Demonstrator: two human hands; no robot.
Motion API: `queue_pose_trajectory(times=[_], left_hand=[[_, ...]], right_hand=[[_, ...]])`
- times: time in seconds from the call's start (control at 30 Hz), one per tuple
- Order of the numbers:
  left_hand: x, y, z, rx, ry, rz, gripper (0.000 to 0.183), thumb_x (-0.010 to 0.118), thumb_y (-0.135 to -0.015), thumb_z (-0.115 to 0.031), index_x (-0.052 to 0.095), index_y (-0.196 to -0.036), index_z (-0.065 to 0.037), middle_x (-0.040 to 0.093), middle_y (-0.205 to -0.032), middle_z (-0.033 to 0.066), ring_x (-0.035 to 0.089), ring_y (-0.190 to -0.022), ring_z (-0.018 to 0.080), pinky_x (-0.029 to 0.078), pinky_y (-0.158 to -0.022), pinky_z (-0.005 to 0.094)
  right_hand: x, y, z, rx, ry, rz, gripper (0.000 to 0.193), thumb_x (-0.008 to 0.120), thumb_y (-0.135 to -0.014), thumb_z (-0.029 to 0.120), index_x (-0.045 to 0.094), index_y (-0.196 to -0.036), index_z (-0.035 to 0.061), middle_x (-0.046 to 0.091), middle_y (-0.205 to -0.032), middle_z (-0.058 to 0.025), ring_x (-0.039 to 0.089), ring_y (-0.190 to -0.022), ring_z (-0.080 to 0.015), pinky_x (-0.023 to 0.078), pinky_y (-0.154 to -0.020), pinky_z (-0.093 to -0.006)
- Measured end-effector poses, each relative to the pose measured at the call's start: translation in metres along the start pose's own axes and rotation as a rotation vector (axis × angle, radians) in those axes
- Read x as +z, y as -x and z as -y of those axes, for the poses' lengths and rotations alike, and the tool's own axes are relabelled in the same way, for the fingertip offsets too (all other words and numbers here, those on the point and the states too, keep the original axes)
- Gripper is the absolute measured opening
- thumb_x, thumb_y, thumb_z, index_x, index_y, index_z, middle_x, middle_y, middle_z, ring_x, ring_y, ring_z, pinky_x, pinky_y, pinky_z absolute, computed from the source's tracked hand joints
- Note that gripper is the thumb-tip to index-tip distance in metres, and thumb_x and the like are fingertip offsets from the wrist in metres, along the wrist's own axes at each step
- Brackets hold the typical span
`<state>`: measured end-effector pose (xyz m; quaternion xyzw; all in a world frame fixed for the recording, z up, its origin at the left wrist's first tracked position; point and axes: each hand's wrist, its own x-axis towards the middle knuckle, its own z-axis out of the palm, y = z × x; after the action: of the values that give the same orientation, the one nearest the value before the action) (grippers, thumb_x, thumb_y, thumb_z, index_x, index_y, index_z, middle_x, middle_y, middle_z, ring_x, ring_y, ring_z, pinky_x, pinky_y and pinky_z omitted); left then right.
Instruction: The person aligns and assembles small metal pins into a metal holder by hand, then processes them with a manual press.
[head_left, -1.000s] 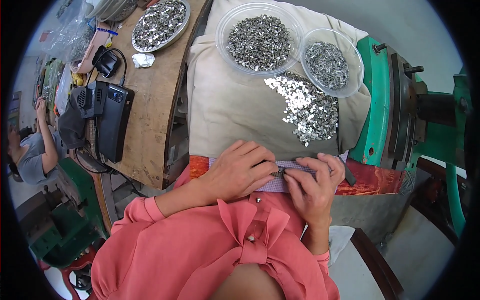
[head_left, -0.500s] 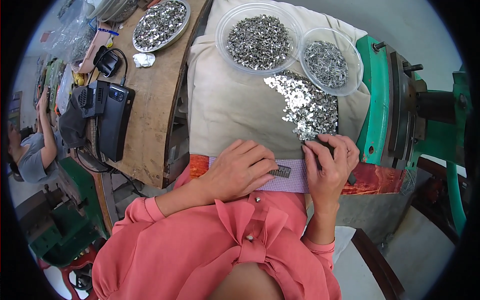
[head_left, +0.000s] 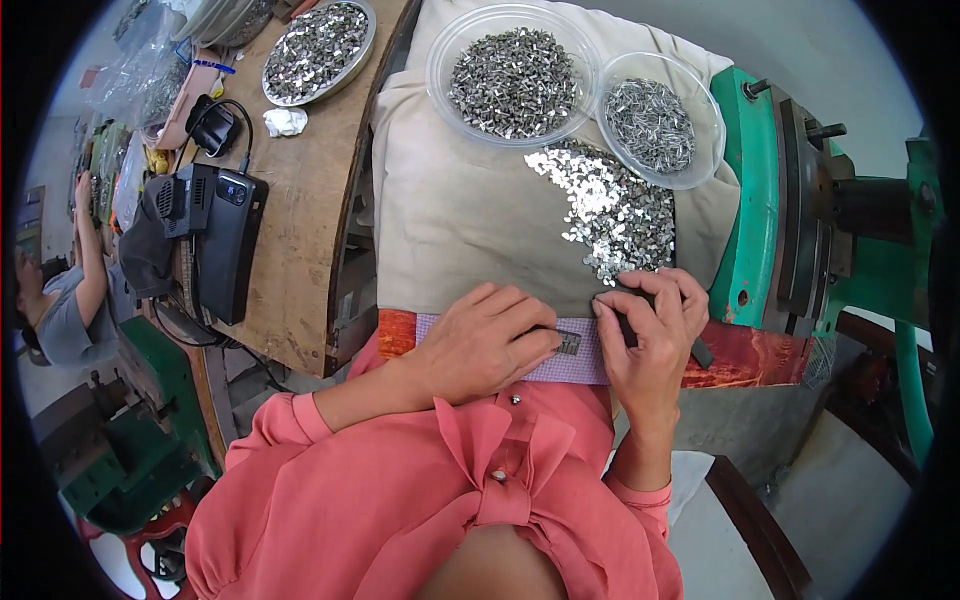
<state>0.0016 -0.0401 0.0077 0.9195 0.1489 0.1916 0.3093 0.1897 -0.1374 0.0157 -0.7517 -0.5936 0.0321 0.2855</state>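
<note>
My left hand (head_left: 488,338) is closed at the near edge of the cloth, its thumb and fingers on one end of a small dark metal strip with rows of slots (head_left: 569,343). The strip lies over a purple checked cloth (head_left: 592,365). Bent fingers bring my right hand (head_left: 655,335) to the near end of a loose pile of small shiny metal pieces (head_left: 615,215). Its thumb and forefinger tips are close together; any tiny piece between them is too small to make out. A dark bar end (head_left: 702,354) sticks out beside this hand, the rest of it hidden.
Beyond the pile stand a round clear tub of metal pieces (head_left: 515,85) and a smaller tub of thin pins (head_left: 650,125). A green machine (head_left: 750,200) borders the right side. On the left wooden table (head_left: 290,250) are a metal dish (head_left: 318,50) and a black device (head_left: 232,245). Another person (head_left: 75,300) sits far left.
My right hand has shifted slightly left and toward me, away from the pile's near edge. My left hand stays at the slotted strip, which has tilted a little.
</note>
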Motion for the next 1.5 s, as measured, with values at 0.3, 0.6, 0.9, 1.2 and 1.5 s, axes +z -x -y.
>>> queue_pose_trajectory(times=[0.3, 0.6, 0.9, 1.2, 1.5], left_hand=[[0.002, 0.001, 0.001, 0.088, -0.088, -0.013, 0.014, 0.074, -0.078, -0.014, 0.069, -0.09, -0.011, 0.064, -0.097, -0.0001, 0.061, -0.091, 0.019, 0.047, -0.074, 0.0329], [0.0, 0.001, 0.0, 0.036, -0.009, -0.003, 0.02, 0.076, -0.077, -0.016, 0.067, -0.095, -0.012, 0.064, -0.099, 0.0, 0.061, -0.091, 0.0202, 0.047, -0.074, 0.0334], [-0.005, 0.009, 0.005, -0.037, 0.014, -0.052, 0.027, 0.08, -0.073, -0.018, 0.067, -0.095, -0.009, 0.064, -0.1, 0.0036, 0.061, -0.088, 0.0237, 0.047, -0.074, 0.0358], [-0.025, 0.033, 0.019, -0.124, -0.029, -0.109, 0.04, 0.086, -0.064, -0.02, 0.066, -0.096, -0.007, 0.064, -0.102, 0.008, 0.062, -0.091, 0.0282, 0.048, -0.077, 0.0384], [-0.035, 0.046, 0.026, -0.173, -0.023, -0.108, 0.031, 0.082, -0.07, -0.017, 0.068, -0.095, -0.006, 0.061, -0.104, 0.0072, 0.059, -0.095, 0.0276, 0.048, -0.08, 0.0389]], right_hand=[[-0.007, -0.006, -0.004, -0.064, 0.025, 0.096, 0.016, 0.079, -0.07, 0.011, 0.074, -0.084, 0.0166, 0.063, -0.109, 0.0007, 0.05, -0.115, -0.0298, 0.031, -0.101, -0.0457], [-0.008, -0.007, -0.006, -0.047, 0.028, 0.104, 0.015, 0.079, -0.072, 0.012, 0.07, -0.083, 0.014, 0.063, -0.11, 0.0001, 0.049, -0.117, -0.0302, 0.031, -0.102, -0.0468], [-0.01, 0.011, -0.001, -0.064, -0.069, 0.043, 0.017, 0.081, -0.069, 0.012, 0.069, -0.081, 0.0133, 0.066, -0.106, 0.001, 0.05, -0.115, -0.0283, 0.033, -0.099, -0.0458], [-0.006, 0.032, 0.007, -0.072, -0.082, 0.119, 0.019, 0.081, -0.07, 0.013, 0.07, -0.086, 0.0146, 0.066, -0.108, 0.0019, 0.051, -0.115, -0.0268, 0.032, -0.104, -0.0479], [-0.007, 0.031, 0.009, -0.115, -0.036, 0.091, 0.021, 0.082, -0.069, 0.016, 0.072, -0.086, 0.0177, 0.066, -0.103, 0.0037, 0.052, -0.111, -0.0262, 0.032, -0.104, -0.047]])
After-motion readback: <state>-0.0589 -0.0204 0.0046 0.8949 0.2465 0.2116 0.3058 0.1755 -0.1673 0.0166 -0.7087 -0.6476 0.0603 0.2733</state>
